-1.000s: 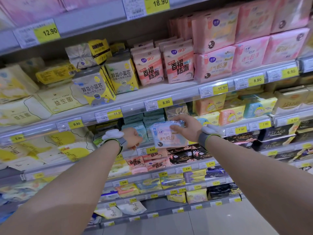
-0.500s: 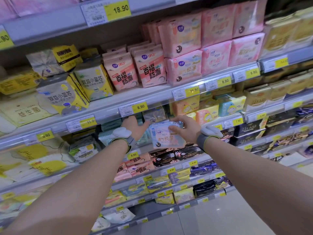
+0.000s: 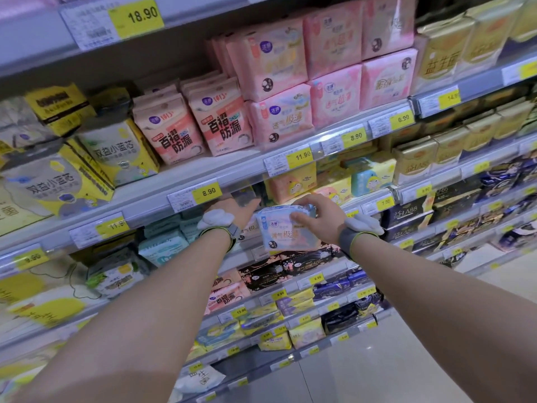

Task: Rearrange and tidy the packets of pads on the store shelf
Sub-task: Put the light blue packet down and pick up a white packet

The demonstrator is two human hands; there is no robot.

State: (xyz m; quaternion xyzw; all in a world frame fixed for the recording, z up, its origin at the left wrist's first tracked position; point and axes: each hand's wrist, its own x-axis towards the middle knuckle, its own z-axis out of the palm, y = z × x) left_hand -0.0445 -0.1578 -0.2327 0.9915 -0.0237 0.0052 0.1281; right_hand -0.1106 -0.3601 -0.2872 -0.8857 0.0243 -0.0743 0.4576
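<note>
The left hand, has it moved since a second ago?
Yes. The left hand has gone up and right, from below the shelf rail to just under the 8.90 price tag, beside the blue packet.

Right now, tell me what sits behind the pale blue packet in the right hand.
Behind the pale blue packet in the right hand are a shelf edge and black packets just below. The packet covers whatever stands directly behind it.

Shop aisle, grey tiered metal shelves (image 3: 203,170) stocked with pink plastic packets of pads (image 3: 279,62), edged with yellow price labels (image 3: 207,191).
</note>
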